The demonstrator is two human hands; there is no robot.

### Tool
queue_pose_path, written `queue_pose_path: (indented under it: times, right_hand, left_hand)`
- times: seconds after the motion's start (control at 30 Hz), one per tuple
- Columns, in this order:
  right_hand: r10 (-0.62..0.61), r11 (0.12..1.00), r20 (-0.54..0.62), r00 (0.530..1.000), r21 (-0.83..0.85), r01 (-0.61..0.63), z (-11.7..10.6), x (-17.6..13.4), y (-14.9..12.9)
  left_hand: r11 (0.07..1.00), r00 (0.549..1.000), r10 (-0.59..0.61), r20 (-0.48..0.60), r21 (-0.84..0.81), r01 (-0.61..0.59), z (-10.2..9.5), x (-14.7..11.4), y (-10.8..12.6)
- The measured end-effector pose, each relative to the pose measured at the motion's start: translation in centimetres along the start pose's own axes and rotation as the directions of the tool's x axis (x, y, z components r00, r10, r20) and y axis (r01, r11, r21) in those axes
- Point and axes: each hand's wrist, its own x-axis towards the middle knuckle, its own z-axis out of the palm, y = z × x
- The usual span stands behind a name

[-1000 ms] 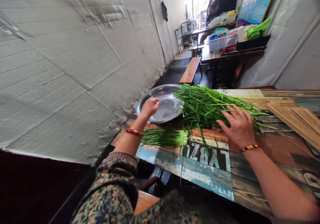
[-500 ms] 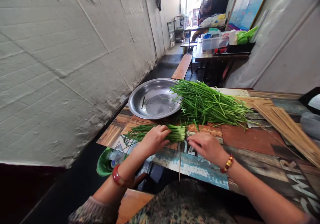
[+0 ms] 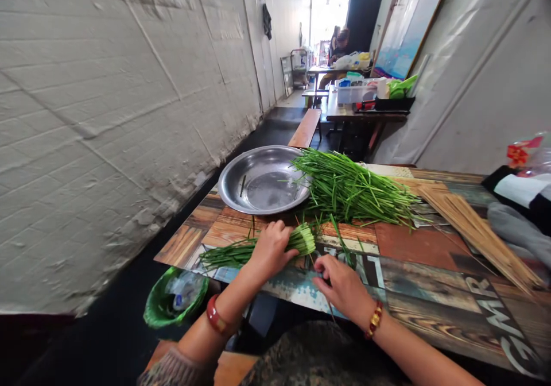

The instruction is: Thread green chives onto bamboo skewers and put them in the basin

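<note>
My left hand [image 3: 271, 249] is wrapped over a small bundle of green chives [image 3: 303, 240], which lies on the table with its pale cut ends facing right. Just right of those ends, my right hand [image 3: 342, 285] pinches a thin bamboo skewer [image 3: 312, 261]. The skewer slants across the bundle near its cut ends; whether it pierces the stalks or lies against them I cannot tell. Behind my hands, a large heap of loose chives [image 3: 359, 193] partly overhangs a metal basin [image 3: 232, 193], which has a few bits of chive inside.
Many bamboo skewers [image 3: 476, 231] lie fanned on the patterned table [image 3: 430, 294] at right. A green-lined bin [image 3: 157, 311] stands on the floor below the left edge. A bench [image 3: 306, 127] and tables with containers [image 3: 355, 94] stand beyond; a person [image 3: 340, 44] is far back.
My right hand has moved down and toward me and now pinches the skewer, which previously lay below the bundle. My left hand has tilted the bundle's cut ends slightly upward. The view has shifted.
</note>
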Motion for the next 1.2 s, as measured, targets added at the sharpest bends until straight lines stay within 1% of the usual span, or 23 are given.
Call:
queue_pose_path:
  times: [0.07,0.17,0.27,0.37,0.43,0.5,0.6,0.67,0.7,0.77,0.83,0.9,1.0,1.07,1.13,1.2]
  right_hand:
    - [0.093,0.979,-0.047,0.995,0.187,-0.083,0.4,-0.5,-0.1]
    - [0.165,0.902,-0.028,0.986,0.410,-0.139,0.2,-0.6,-1.2]
    - [0.192,0.803,0.035,0.981,0.569,-0.178,-1.1,0.4,-3.0]
    - [0.216,0.694,0.094,0.972,0.686,-0.221,-3.2,2.7,-4.7]
    - [0.228,0.632,0.053,0.972,0.752,-0.189,-5.0,4.7,-5.8]
    - [0.220,0.580,-0.025,0.975,0.807,-0.110,-6.9,6.7,-6.8]
    - [0.172,0.539,-0.089,0.981,0.842,-0.018,-9.5,9.1,-8.1]
    - [0.148,0.531,-0.094,0.985,0.847,0.001,-10.6,10.0,-8.6]
    - [0.138,0.526,-0.091,0.986,0.850,0.005,-11.0,10.2,-8.9]
    - [0.117,0.508,-0.074,0.990,0.862,0.004,-11.6,10.6,-9.2]
    - [0.098,0.485,-0.052,0.994,0.874,-0.002,-12.1,10.8,-9.4]
    - [0.080,0.473,-0.041,0.996,0.881,-0.001,-12.6,11.0,-9.5]
    - [0.064,0.494,-0.061,0.996,0.869,0.022,-13.4,11.2,-9.3]
    - [0.044,0.561,-0.067,0.997,0.827,0.031,-14.0,11.2,-8.7]
    - [-0.004,0.694,-0.057,0.998,0.719,0.044,-14.5,11.4,-7.7]
    - [-0.097,0.853,-0.059,0.994,0.509,0.114,-15.2,11.7,-6.9]
  left_hand:
    - [0.996,0.997,-0.023,-0.070,-0.093,0.016,-1.4,-0.9,-0.1]
    - [0.965,0.976,-0.076,-0.204,-0.261,0.021,-4.3,-1.3,-1.0]
    - [0.940,0.931,-0.146,-0.335,-0.340,0.026,-7.5,-0.4,-2.5]
    - [0.931,0.877,-0.199,-0.437,-0.365,0.029,-9.9,1.6,-4.0]
    - [0.927,0.860,-0.200,-0.470,-0.374,0.011,-10.8,2.9,-4.9]
    - [0.924,0.852,-0.186,-0.490,-0.381,-0.018,-11.2,3.8,-5.8]
    - [0.901,0.835,-0.206,-0.510,-0.432,-0.041,-11.3,4.2,-7.1]
    - [0.828,0.846,-0.244,-0.475,-0.556,-0.073,-11.6,4.2,-7.8]
    - [0.763,0.861,-0.249,-0.443,-0.638,-0.107,-12.0,4.2,-8.0]
    - [0.589,0.894,-0.222,-0.390,-0.784,-0.196,-12.9,4.5,-8.2]
    - [0.417,0.914,-0.178,-0.365,-0.869,-0.266,-14.1,5.0,-8.0]
    - [0.299,0.935,-0.138,-0.327,-0.914,-0.275,-15.3,5.7,-7.6]
    - [0.187,0.963,-0.084,-0.257,-0.953,-0.238,-16.4,6.6,-6.9]
    - [0.118,0.965,-0.078,-0.249,-0.964,-0.239,-16.5,6.9,-6.6]
    - [0.064,0.964,-0.085,-0.253,-0.967,-0.248,-16.2,7.1,-6.3]
    - [0.049,0.969,-0.086,-0.232,-0.972,-0.229,-15.8,7.2,-6.1]
